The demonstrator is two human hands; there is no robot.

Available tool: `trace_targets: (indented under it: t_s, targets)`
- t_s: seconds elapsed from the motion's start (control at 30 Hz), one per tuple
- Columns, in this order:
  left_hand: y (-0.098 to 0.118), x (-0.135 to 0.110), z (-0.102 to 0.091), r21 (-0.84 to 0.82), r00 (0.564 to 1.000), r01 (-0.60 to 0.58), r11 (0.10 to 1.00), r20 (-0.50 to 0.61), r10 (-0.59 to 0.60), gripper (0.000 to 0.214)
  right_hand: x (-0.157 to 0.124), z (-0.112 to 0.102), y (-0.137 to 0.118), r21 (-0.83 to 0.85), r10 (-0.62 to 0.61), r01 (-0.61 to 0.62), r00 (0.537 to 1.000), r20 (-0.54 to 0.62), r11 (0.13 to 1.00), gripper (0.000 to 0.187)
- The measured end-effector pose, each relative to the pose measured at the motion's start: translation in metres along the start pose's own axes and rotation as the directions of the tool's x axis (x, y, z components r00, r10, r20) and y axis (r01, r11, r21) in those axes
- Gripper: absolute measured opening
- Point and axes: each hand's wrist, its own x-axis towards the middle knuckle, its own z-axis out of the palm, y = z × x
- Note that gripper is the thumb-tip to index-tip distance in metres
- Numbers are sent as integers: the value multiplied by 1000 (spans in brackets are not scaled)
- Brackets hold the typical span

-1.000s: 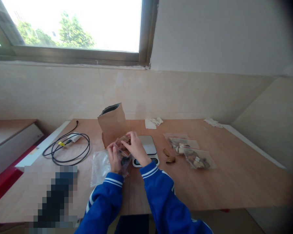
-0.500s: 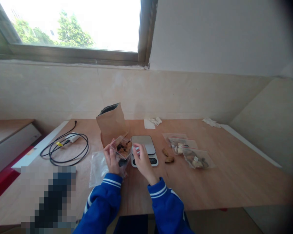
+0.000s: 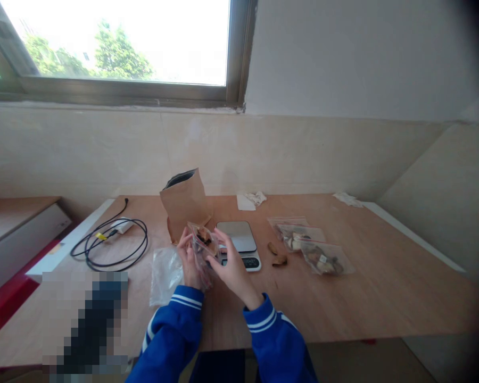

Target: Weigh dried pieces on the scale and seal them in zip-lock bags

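One wooden table carries everything, with the scale near its middle. A brown paper bag stands open behind and left of the scale; an unfilled-looking clear bag lies left of it. The small zip bag, holding brown and dark pieces, is up in the hands just left of the scale, partly overlapping it in view. The left hand closes around its left side; the right hand grips the right edge narrowly, thumb near, fingers far.

To handle it well, I would keep the zip bag's mouth upward, steady its weight with the left hand, and work the rim gently, without creasing the film or knocking the scale.

The paper bag's inside is dark, the scale's left front corner is covered, its readout is illegible, and the right fingertips blur into the plastic.
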Motion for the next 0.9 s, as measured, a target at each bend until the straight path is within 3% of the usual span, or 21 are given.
trace_targets:
  t_s: [0.17,0.3,0.4,0.57,0.67,0.73,0.8,0.9]
  targets:
    - [7,1,0,73,993,32,997,-119,-23,33,-4,-17,-9,189,48,-53,998,29,981,45]
    - [1,2,-2,21,973,230,973,-16,-230,38,-13,-22,-9,408,121,-123,992,29,905,25]
    - [-8,2,-7,121,970,241,963,4,-243,37,-20,-24,-5,436,193,-184,981,25,881,18]
    - [-12,2,-14,270,991,113,956,42,-129,35,-27,-43,2,224,232,-227,973,2,948,18]
    - [-7,1,-18,434,990,-62,899,138,2,31,-27,-62,4,71,210,-207,977,-38,976,19]
    - [-3,0,-20,505,962,-213,836,260,88,28,-26,-74,4,10,211,-211,976,-59,977,20]
    - [0,0,-21,508,907,-359,783,389,163,24,-26,-83,5,-21,223,-224,973,-66,974,20]
    - [2,-2,-22,467,842,-469,750,491,221,22,-29,-86,9,27,255,-254,964,-68,967,22]
